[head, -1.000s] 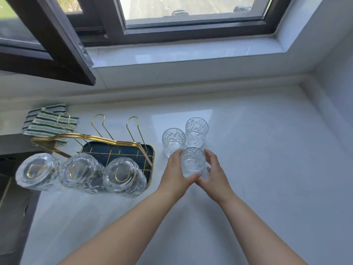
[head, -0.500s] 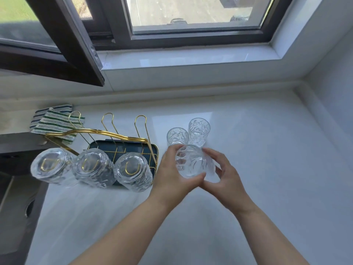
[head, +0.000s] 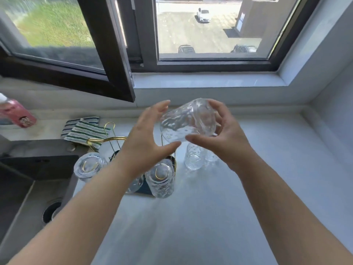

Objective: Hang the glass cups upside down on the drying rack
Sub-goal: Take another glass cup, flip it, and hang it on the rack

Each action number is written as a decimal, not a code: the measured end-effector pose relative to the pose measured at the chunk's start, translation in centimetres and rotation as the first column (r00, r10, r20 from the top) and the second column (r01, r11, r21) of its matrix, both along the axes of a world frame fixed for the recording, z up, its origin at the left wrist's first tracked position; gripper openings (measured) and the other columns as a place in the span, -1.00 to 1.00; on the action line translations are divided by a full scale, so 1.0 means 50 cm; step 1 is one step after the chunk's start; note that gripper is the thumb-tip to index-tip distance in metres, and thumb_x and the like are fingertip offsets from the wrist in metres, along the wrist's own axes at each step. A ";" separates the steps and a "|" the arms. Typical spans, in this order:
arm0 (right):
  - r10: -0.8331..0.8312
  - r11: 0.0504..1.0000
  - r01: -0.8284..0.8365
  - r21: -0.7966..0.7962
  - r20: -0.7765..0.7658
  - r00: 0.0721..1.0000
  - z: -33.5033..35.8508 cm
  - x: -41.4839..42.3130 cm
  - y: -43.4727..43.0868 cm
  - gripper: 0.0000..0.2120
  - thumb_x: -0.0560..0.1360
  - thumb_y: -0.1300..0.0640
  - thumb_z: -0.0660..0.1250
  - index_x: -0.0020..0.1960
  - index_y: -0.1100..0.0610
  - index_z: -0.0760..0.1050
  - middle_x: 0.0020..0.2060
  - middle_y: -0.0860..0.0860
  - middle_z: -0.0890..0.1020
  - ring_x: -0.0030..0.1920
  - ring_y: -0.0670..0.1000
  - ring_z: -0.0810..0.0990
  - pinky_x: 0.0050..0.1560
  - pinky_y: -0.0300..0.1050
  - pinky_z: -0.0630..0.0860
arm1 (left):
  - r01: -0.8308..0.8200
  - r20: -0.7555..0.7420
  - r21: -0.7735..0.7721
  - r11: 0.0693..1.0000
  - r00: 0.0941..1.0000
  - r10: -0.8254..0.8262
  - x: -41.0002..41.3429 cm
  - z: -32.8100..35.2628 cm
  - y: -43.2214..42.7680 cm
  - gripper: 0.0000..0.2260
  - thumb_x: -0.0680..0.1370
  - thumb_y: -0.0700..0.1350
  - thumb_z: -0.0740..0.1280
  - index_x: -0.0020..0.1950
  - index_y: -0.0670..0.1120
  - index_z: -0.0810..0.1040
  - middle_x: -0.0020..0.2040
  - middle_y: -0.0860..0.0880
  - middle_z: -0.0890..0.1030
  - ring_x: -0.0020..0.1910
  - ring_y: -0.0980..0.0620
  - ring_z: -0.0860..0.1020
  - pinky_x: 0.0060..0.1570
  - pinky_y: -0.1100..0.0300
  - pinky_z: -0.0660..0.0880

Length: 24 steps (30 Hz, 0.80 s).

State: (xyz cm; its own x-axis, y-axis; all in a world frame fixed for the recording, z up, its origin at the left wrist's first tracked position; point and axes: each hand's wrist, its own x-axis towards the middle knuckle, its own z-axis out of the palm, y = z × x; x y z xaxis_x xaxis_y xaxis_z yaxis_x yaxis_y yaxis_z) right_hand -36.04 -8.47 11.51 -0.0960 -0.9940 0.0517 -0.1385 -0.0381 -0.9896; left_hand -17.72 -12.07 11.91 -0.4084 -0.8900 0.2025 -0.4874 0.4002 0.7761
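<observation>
A patterned clear glass cup point(head: 187, 121) is held in the air, tipped on its side, between my left hand point(head: 145, 144) and my right hand point(head: 225, 138). Below the hands stands the gold wire drying rack point(head: 114, 139) on its dark tray point(head: 146, 190). Two glasses hang upside down on it in plain view, one at the left point(head: 89, 166) and one at the right point(head: 161, 176). A third point(head: 134, 185) is mostly hidden by my left forearm. Two more glasses point(head: 193, 157) stand upright on the counter to the right of the rack, partly behind my right hand.
A dark sink point(head: 28, 188) with a drain point(head: 51, 211) lies at the left. Striped cloths point(head: 86, 131) and a pink bottle point(head: 17, 115) sit behind the rack. An open window sash point(head: 110, 54) juts over the counter. A wall borders the white counter point(head: 210, 217) at right.
Both hands have lifted the glass off the counter, raised it well above the other cups and tipped it onto its side. The camera view has tilted up towards the window.
</observation>
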 end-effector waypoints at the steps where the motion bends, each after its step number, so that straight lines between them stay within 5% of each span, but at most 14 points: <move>1: -0.008 1.000 0.006 -0.023 -0.105 0.994 0.006 0.010 -0.019 -0.27 0.17 0.20 0.60 0.22 -0.07 0.33 0.01 -0.08 0.58 0.01 -0.05 0.63 0.01 -0.15 0.58 | 0.017 0.053 -0.044 0.999 0.998 -0.014 -0.001 0.005 -0.016 -0.32 0.34 -0.06 0.49 0.37 0.11 0.24 0.28 0.11 0.40 0.19 0.30 0.32 0.12 0.61 0.19; 5: 0.007 1.000 -0.018 -0.025 -0.373 0.928 -0.016 0.041 -0.088 -0.25 0.14 0.14 0.59 0.23 -0.03 0.31 0.03 -0.07 0.55 0.01 0.01 0.56 0.06 -0.05 0.54 | 0.008 0.194 -0.036 0.999 0.981 -0.001 -0.004 -0.013 -0.075 -0.30 0.35 -0.10 0.48 0.39 0.09 0.21 0.32 0.05 0.41 0.12 0.22 0.35 -0.07 0.57 0.24; 8: 0.055 0.998 -0.054 0.015 -0.466 0.883 -0.056 0.053 -0.122 -0.26 0.15 0.14 0.58 0.25 -0.02 0.33 0.14 0.01 0.54 0.08 0.01 0.51 0.13 -0.06 0.48 | -0.028 0.248 0.071 0.997 0.969 0.010 -0.001 -0.038 -0.107 -0.32 0.33 -0.19 0.49 0.35 0.09 0.25 0.25 -0.02 0.49 0.10 0.12 0.44 0.07 0.29 0.32; 11: 0.090 0.996 -0.079 0.043 -0.482 0.871 -0.092 0.052 -0.150 -0.28 0.16 0.14 0.56 0.25 -0.04 0.34 0.14 0.00 0.54 0.11 0.00 0.51 0.16 -0.01 0.48 | -0.045 0.293 0.119 0.992 0.956 0.008 -0.003 -0.061 -0.130 -0.40 0.32 -0.18 0.49 0.27 0.07 0.31 0.19 -0.04 0.53 0.15 -0.01 0.49 0.12 0.12 0.41; 18: 0.194 0.976 -0.131 0.172 -0.431 0.881 -0.155 0.060 -0.193 -0.22 0.17 0.16 0.56 0.32 -0.01 0.32 0.17 0.00 0.55 0.14 0.04 0.52 0.19 0.06 0.50 | -0.120 0.543 0.174 0.977 0.839 0.006 -0.016 -0.096 -0.185 -0.49 0.27 -0.13 0.52 0.13 -0.06 0.38 0.04 -0.10 0.60 -0.01 -0.13 0.53 -0.12 0.06 0.45; 24: 0.216 0.965 -0.132 0.226 -0.405 0.888 -0.193 0.060 -0.203 -0.19 0.17 0.14 0.57 0.34 -0.03 0.29 0.21 0.01 0.53 0.19 0.05 0.50 0.20 0.09 0.49 | -0.115 0.664 0.199 0.973 0.746 -0.048 -0.031 -0.113 -0.205 -0.47 0.26 -0.11 0.54 0.13 -0.11 0.38 0.05 -0.12 0.57 0.00 -0.15 0.51 -0.14 0.06 0.42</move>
